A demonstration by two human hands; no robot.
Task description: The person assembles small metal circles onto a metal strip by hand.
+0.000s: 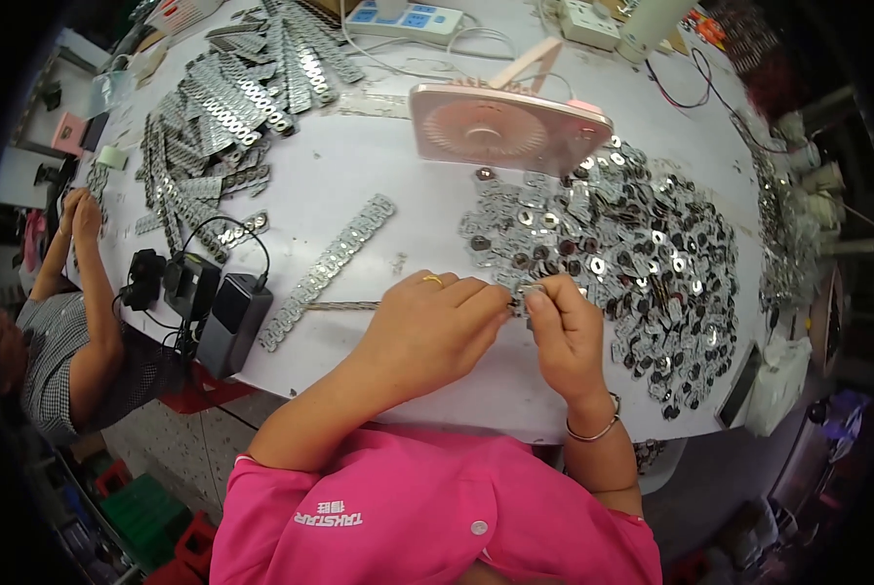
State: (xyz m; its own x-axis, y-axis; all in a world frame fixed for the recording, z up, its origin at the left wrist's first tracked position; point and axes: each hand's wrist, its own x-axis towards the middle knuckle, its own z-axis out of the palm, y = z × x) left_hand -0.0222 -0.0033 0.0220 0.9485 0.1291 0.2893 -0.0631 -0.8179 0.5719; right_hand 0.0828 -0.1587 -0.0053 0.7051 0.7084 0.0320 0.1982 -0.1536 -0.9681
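My left hand [432, 327] is closed around a narrow metal strip [344, 306], seen edge-on, whose end sticks out to the left. The fingers of my right hand [566, 331] pinch a small silver metal piece [525, 292] right beside my left fingertips. Whether that piece touches the strip is hidden by the fingers. Left of my hands, a flat silver strip of linked plates [330, 273] lies slantwise on the white table [359, 161]. To the right spreads a large heap of small metal pieces [642, 263], many with dark round parts.
A pink fan [496, 127] stands behind the heap. Many metal strips [232, 107] are piled at the far left. A black power bank [234, 325] and cables sit at the left edge, near a co-worker [76, 351]. A power strip [405, 21] lies at the back.
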